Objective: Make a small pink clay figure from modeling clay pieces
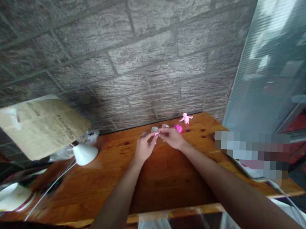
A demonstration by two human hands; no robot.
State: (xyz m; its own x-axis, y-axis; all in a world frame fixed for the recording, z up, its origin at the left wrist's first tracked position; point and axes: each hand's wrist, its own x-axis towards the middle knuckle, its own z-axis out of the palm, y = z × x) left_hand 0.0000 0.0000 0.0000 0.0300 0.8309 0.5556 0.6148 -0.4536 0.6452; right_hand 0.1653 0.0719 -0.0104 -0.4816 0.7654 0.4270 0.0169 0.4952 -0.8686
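Observation:
My left hand (145, 146) and my right hand (171, 136) meet over the middle of the wooden table (175, 177). Their fingertips pinch a small pale pink piece (156, 133) between them; it is too small to name. Just behind my fingers sit small whitish lumps or containers (154, 129), partly hidden by the hands. A bright magenta lump (178, 128) lies beyond my right hand. Farther back, by the wall, a pink doll-like figure (185, 118) stands with its arms spread.
A white lamp (84, 154) on a thin stem stands at the left, before a brown paper sheet or bag (44, 124) with print and some clear plastic (92, 136). A stone-patterned wall (145, 59) rises behind the table. At right are a glass panel (270, 66) and a pixelated patch.

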